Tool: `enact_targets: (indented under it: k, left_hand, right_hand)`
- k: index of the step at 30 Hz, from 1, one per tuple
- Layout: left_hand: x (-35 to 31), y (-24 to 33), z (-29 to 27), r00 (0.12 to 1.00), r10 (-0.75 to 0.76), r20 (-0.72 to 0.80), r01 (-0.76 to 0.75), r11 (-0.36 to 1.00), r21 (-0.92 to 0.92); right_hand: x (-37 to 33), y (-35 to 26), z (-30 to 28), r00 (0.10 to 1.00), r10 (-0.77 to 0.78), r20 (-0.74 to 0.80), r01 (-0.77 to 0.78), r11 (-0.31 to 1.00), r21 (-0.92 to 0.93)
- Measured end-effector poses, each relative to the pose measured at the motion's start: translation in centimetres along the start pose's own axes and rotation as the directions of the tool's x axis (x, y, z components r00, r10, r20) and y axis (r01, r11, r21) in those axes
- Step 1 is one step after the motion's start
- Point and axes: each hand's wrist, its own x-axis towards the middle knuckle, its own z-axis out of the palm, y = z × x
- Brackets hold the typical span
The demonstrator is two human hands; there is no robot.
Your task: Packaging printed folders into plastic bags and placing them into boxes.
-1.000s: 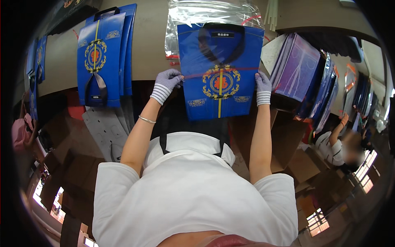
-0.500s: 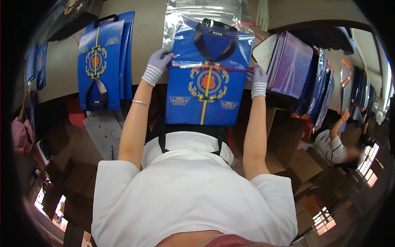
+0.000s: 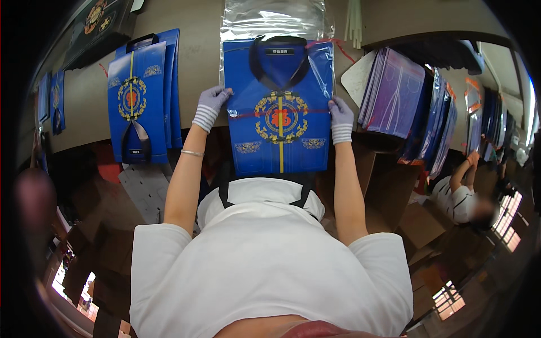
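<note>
A blue gift bag (image 3: 248, 135) with a yellow stripe, a round gold-and-red emblem and a dark ribbon handle lies flat before me, its lower end jutting past the table edge. A clear plastic bag (image 3: 273, 21) covers its upper part, and a red line at the sleeve's mouth crosses the emblem. My left hand (image 3: 211, 107), in a striped lilac-and-white glove, pinches the plastic at the left edge. On the opposite edge my right hand (image 3: 341, 119), gloved alike, is closed on the plastic too. The fingertips are partly hidden.
Left on the table lies a stack of blue gift bags (image 3: 121, 127), with a dark box (image 3: 100, 34) behind. Purple bags (image 3: 394, 96) and plastic-wrapped blue bags stand at the right. Cardboard boxes (image 3: 420, 225) sit below the table; a co-worker (image 3: 453, 194) is at far right.
Both hands have drawn the plastic bag's mouth toward me, from just below the handle to across the emblem. The handle now lies flatter under the plastic.
</note>
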Motion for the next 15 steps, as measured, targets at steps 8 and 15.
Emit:
enact_targets:
  k: [8,15]
  left_hand:
    - [-11.4,-2.7,0.5,0.954,-0.161,0.253,0.097,0.963,0.25]
    - [-15.1,5.7,3.3,0.857,-0.064,0.511,-0.083,0.962,0.26]
  right_hand:
    - [-13.9,5.1,-7.9,0.909,0.327,0.256,-0.327,0.944,-0.044]
    - [-15.6,2.0,-4.8,0.75,0.374,0.545,-0.653,0.544,0.526]
